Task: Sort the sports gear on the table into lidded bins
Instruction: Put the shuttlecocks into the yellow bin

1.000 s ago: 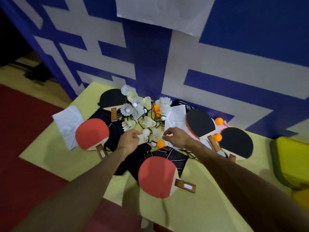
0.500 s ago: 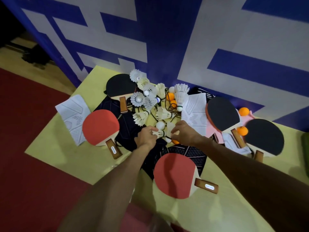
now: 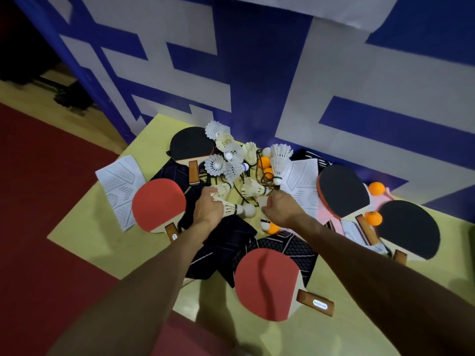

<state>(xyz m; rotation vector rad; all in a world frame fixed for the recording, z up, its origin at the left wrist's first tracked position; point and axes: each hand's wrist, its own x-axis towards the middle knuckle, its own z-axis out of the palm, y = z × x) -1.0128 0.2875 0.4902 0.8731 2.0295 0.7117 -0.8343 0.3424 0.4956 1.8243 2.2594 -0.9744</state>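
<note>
I am picking birdies out of the pile — my left hand (image 3: 208, 210) squeezes one birdie (image 3: 235, 209), my right hand (image 3: 279, 209) looks curled shut — next I need a bin.

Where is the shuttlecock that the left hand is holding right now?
In the head view, the shuttlecock sits mid-table, gripped by the left hand, its cork tip pointing toward the right hand, just beyond the dark mesh fabric.
</note>
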